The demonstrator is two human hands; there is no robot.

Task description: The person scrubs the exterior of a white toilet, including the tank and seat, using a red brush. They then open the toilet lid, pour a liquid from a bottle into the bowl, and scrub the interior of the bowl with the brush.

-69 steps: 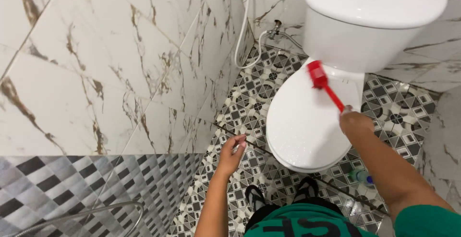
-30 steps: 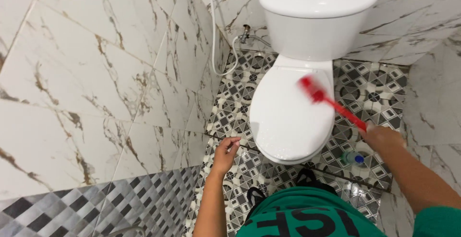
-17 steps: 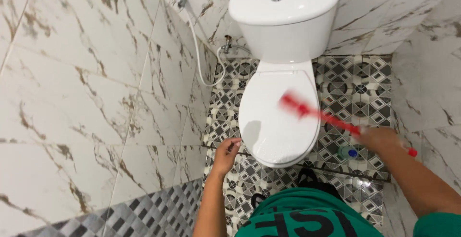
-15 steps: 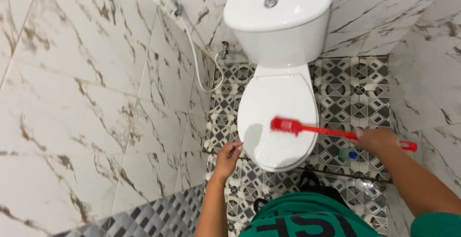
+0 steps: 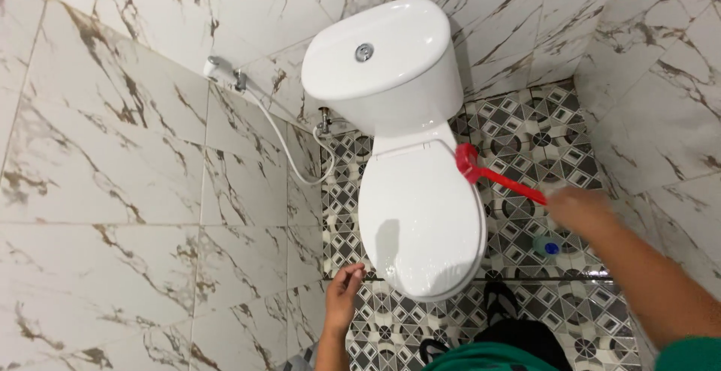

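A white toilet (image 5: 420, 221) with its lid closed stands against the marble wall, its tank (image 5: 383, 63) behind. My right hand (image 5: 582, 209) grips the handle of a red brush (image 5: 488, 176), whose head touches the right rear edge of the lid near the hinge. My left hand (image 5: 344, 292) hangs open, fingers apart, beside the toilet's front left edge, close to the wall, holding nothing.
A white spray hose (image 5: 282, 142) hangs from its wall holder left of the tank. A small bottle with a blue cap (image 5: 548, 245) lies on the patterned floor tiles (image 5: 541, 127) right of the toilet. Marble walls close in on both sides.
The brush head swung from the front middle of the lid back to its right rear edge. The view tilted up, showing more of the tank. My left hand stayed near the toilet's front.
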